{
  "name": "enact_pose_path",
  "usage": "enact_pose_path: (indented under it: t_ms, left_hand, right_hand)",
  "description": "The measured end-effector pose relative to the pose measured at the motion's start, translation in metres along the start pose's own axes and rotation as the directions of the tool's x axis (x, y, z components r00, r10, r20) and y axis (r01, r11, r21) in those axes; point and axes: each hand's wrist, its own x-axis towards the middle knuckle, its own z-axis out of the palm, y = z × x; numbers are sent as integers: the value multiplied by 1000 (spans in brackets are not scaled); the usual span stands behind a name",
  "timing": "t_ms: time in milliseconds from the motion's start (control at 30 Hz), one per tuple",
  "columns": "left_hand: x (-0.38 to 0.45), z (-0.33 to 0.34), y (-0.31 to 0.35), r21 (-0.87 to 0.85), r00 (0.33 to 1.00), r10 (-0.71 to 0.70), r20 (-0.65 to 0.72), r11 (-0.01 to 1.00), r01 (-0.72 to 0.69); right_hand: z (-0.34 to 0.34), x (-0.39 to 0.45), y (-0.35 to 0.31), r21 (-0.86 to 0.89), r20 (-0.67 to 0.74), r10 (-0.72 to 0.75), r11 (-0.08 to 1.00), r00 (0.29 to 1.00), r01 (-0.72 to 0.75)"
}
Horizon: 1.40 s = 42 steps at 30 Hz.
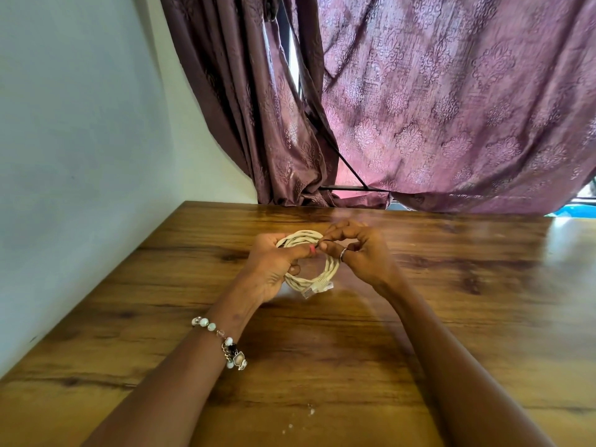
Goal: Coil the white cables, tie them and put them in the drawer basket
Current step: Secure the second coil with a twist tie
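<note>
Slipping is the main risk at the near rim of the coil, where the clear plug (314, 289) pokes out free just above the tabletop (322, 366); if either grip eases, that stiff end would likely spring the loops apart; a few pale crumbs (310, 411) lie nearer still, harmless to the work.

Farther in, the left hand (274, 269) curls round the left side of the white cable (303, 279), thumb lying across the ring's opening and fingers (294, 270) wrapped under the strands; the right hand (361, 253) pinches something small between thumb and forefinger right at the left thumb's tip, probably the tie or a loose end, though it is too small to tell; should that pinch miss, I judge the tie would not close and the bundle would loosen.

As for looks: the cable is cream-white, wound into 1 tight ring of several twisted turns, held just above the tabletop between both hands, its far arc showing beyond the knuckles; no drawer basket is in view; beyond hang purple curtains (451, 108).
</note>
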Motion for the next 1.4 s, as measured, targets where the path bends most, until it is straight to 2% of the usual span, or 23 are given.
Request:
enact_pose_path:
  t_ms: [100, 333, 500, 700, 800, 1033, 1400]
  left_hand:
    - [-1, 0, 1, 5, 1000, 5, 14, 1000, -5]
    - [4, 0, -5, 63, 999, 36, 28, 997, -38]
    - [4, 3, -2, -54, 999, -30, 21, 998, 31]
    - [6, 6, -3, -191, 998, -40, -40, 981, 31]
    - [5, 7, -1, -150, 997, -3, -73, 989, -8]
    - [6, 9, -3, -49, 987, 22, -162, 998, -30]
    - [-1, 9, 2, -78, 995, -63, -81, 995, 56]
  right_hand:
    - [1, 1, 5, -94, -6, -33, 995, 999, 32]
    - [6, 1, 2, -151, -129, -52, 988, 990, 32]
    - [7, 0, 6, -152, -190, -50, 988, 980, 21]
    - [9, 1, 1, -306, -286, -196, 946, 938, 104]
    - [11, 1, -1, -402, -261, -312, 895, 914, 192]
    - [18, -2, -9, -471, -209, -409, 838, 888, 276]
    - [18, -4, -15, -614, 22, -478, 687, 878, 389]
